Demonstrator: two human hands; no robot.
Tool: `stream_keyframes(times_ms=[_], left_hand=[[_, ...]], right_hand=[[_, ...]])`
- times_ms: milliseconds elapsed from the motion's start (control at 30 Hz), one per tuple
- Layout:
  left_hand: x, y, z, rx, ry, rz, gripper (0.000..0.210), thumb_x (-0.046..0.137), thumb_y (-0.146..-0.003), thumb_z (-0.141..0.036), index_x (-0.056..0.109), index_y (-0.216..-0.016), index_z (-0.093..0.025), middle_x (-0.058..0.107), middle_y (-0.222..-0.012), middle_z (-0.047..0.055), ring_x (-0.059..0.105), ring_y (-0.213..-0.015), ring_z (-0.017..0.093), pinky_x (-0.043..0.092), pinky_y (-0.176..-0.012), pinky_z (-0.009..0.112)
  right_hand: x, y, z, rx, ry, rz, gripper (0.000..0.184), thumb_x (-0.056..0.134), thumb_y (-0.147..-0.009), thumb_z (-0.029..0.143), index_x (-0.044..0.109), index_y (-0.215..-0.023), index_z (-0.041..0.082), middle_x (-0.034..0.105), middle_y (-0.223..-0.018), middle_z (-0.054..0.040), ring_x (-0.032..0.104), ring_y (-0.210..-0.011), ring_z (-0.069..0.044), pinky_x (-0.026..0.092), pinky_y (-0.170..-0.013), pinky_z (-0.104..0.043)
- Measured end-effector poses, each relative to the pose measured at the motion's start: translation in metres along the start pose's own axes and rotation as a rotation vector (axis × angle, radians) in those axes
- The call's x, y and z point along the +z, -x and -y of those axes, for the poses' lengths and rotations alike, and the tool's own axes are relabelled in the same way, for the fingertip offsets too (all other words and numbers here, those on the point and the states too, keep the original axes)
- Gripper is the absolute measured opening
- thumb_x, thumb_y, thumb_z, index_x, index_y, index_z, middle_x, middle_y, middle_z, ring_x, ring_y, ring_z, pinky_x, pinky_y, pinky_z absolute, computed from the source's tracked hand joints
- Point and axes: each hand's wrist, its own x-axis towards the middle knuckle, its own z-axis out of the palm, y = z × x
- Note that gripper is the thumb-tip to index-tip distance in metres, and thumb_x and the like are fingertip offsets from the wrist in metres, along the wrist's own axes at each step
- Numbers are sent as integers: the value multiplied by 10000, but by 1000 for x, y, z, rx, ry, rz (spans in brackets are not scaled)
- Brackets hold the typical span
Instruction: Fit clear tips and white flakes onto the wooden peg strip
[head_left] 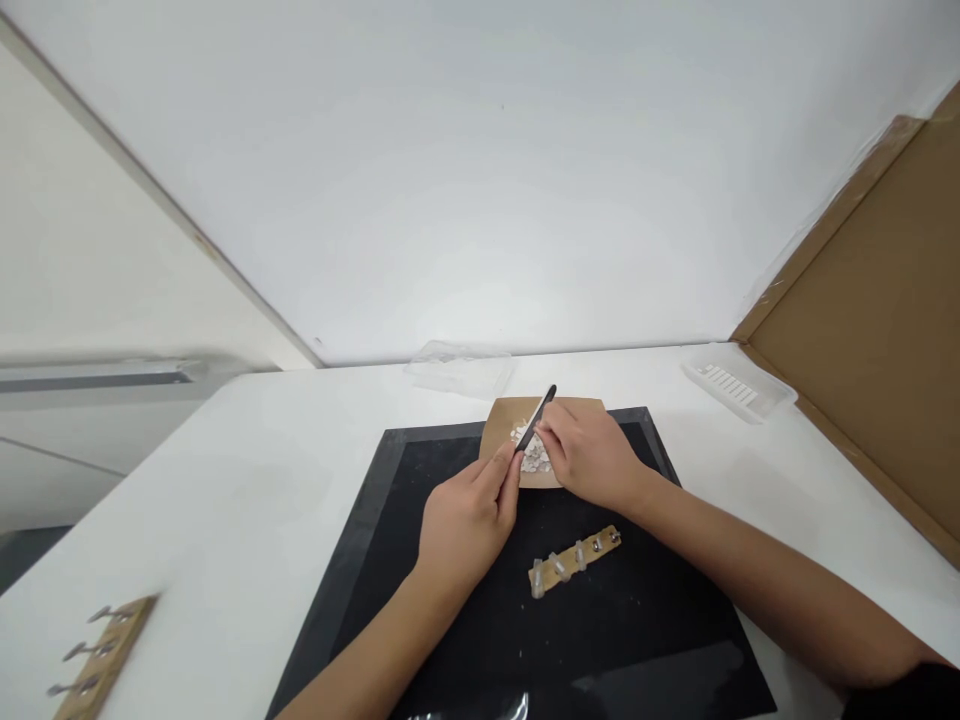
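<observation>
Over a square brown tray [580,405], a slim black-and-white strip [536,418] slants up to the right, shaped like a nail file. Its lower end is pinched between the thumb and fingers of my left hand [469,515]. My right hand [589,450] is closed at the strip's right side, fingertips pressed together; whatever they hold is hidden. Small white flakes [535,459] are heaped in the tray beneath both hands. Nearer to me lies a tan bar [574,560] with several clear, nail-shaped pieces and small metal posts on it.
A black mat [450,470] covers the middle of the white table [225,500]. Clear plastic lids or boxes [459,368] lie at the back, and a clear case [739,385] with white strips sits right. A wooden piece with metal pegs [105,660] stands front left. Cardboard [885,330] borders the right.
</observation>
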Motion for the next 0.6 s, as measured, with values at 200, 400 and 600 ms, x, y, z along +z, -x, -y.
stream_keyframes(times_ms=[200, 400, 600], left_hand=[[-2, 0, -1, -14, 14, 2, 275, 536, -1094, -279, 772, -1083, -138, 734, -717, 22, 672, -582, 134, 442, -553, 245], [-2, -1, 2, -22, 0, 25, 276, 539, -1094, -282, 777, -1120, -143, 742, -727, 25, 676, -598, 137, 435, -567, 243], [-5, 0, 1, -17, -27, 16, 278, 551, -1088, -290, 793, -1128, -160, 738, -724, 23, 655, -581, 140, 399, -548, 252]], right_hand=[[-2, -1, 1, 0, 0, -14, 220, 423, -1093, 235, 545, -913, 199, 677, -839, -55, 557, -706, -185, 302, -655, -307], [-1, 1, 0, 57, -3, -58, 200, 462, -1087, 246, 559, -917, 203, 697, -843, -47, 585, -727, -187, 305, -661, -304], [-7, 3, 3, 24, 22, -5, 190, 492, -1072, 259, 574, -909, 205, 697, -820, -38, 566, -688, -182, 265, -613, -313]])
